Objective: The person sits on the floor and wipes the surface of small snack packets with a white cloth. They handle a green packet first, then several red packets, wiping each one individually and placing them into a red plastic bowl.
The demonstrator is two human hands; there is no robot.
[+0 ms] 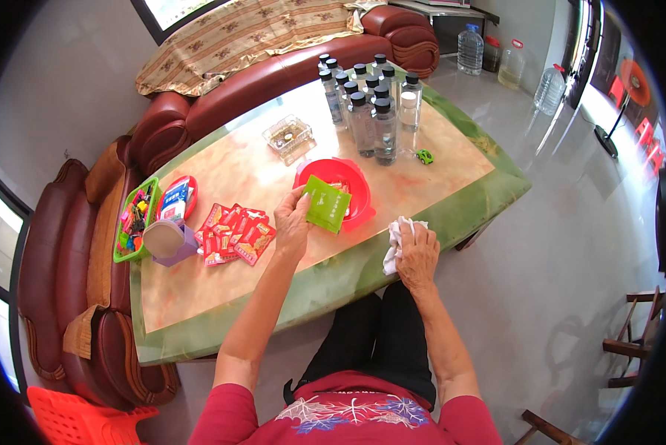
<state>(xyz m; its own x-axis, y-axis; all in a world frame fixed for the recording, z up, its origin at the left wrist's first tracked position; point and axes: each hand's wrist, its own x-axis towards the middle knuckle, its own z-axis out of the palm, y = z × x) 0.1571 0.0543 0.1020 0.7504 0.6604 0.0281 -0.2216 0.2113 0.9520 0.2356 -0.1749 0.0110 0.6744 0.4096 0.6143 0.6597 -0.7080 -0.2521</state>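
Observation:
My left hand is closed on the edge of a flat green packet, which it holds over the near side of a red plastic basin. Some small items lie inside the basin, partly hidden by the packet. At the table's front edge, my right hand presses down on a crumpled white cloth, its fingers bent over it. Left of my left hand, several red packets lie in a loose pile on the tabletop.
Several clear bottles with black caps stand behind the basin, near a small green toy car. A glass ashtray sits further left. A purple container and a green basket of colourful items occupy the table's left end.

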